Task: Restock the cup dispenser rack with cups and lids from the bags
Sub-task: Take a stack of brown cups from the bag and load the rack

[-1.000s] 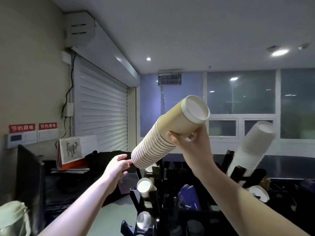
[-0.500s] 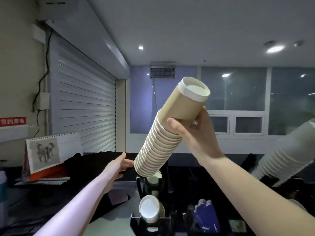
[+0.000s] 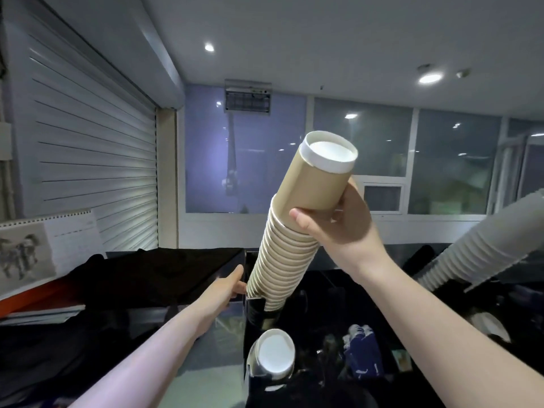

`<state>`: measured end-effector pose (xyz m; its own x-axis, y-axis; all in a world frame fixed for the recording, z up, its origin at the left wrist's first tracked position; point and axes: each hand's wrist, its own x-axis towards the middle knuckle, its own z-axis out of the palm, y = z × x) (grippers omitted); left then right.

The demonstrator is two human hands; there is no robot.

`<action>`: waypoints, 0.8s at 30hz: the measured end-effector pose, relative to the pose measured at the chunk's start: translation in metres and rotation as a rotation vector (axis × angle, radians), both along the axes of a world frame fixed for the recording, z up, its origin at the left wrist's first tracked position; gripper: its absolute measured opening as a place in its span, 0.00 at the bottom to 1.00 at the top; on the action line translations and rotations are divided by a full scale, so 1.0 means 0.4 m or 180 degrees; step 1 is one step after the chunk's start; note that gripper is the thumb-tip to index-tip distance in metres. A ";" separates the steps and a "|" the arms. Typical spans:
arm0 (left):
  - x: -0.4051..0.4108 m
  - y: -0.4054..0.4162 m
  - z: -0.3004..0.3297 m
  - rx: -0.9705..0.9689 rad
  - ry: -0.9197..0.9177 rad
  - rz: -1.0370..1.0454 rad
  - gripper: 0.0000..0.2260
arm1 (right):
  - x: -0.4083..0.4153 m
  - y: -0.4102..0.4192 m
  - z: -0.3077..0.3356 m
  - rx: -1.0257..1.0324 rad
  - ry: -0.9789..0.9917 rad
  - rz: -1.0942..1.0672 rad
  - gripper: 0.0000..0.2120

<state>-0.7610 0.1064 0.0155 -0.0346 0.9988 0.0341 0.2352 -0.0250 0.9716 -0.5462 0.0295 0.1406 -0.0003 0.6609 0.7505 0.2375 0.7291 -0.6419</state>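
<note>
A long stack of tan paper cups (image 3: 290, 245) leans up to the right, its lower end sitting in the top slot of the black dispenser rack (image 3: 259, 316). My right hand (image 3: 338, 231) grips the upper part of the stack, thumb across the front. My left hand (image 3: 228, 285) reaches to the rack's top left edge beside the stack's lower end and touches it there, fingers mostly hidden behind the rack. A lower slot shows a white cup bottom (image 3: 275, 354). A second stack of white cups (image 3: 482, 251) juts from the rack's right side.
A dark bag or cloth (image 3: 153, 278) lies on the counter to the left, with a desk calendar (image 3: 38, 248) behind it. A blue packet (image 3: 365, 353) sits inside the rack. A roller shutter (image 3: 88, 160) and windows stand behind.
The cup stack has tipped more upright and its lower end has gone down into the rack's top slot. My left hand has moved forward to the rack's edge. The view has shifted closer.
</note>
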 end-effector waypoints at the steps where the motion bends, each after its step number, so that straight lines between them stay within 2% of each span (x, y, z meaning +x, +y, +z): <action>1: -0.005 0.003 -0.009 -0.0049 -0.0004 -0.0002 0.27 | -0.013 0.002 -0.010 -0.0020 -0.0010 0.0030 0.33; 5: -0.022 0.016 -0.033 -0.0193 -0.0037 -0.0082 0.32 | -0.047 0.014 -0.030 -0.0092 -0.0142 0.0239 0.32; 7: -0.020 0.016 -0.035 -0.0165 -0.0003 -0.0146 0.30 | -0.058 0.024 -0.044 -0.0292 -0.0429 0.0256 0.34; 9: -0.020 0.008 -0.033 0.0256 0.0200 -0.0183 0.21 | -0.067 0.034 -0.072 -0.0470 -0.0816 0.0147 0.35; 12: -0.040 -0.006 -0.025 0.1178 0.1214 -0.0022 0.11 | -0.065 0.049 -0.115 -0.0633 -0.0785 0.0097 0.35; 16: -0.069 -0.043 -0.037 0.1921 0.2072 0.0131 0.22 | -0.049 0.060 -0.138 -0.0659 -0.0639 0.0208 0.36; 20: -0.085 -0.113 -0.031 0.2241 0.2753 0.0028 0.30 | -0.060 0.064 -0.157 -0.0691 -0.0531 0.0290 0.36; 24: -0.093 -0.204 -0.015 0.2870 0.3535 0.0110 0.37 | -0.065 0.057 -0.182 -0.0663 -0.0416 0.0273 0.34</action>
<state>-0.7981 0.0248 0.0095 0.4065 0.6210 0.6702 0.8627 -0.5024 -0.0576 -0.5723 0.0524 0.0678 -0.1510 0.7946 0.5880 0.2713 0.6053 -0.7484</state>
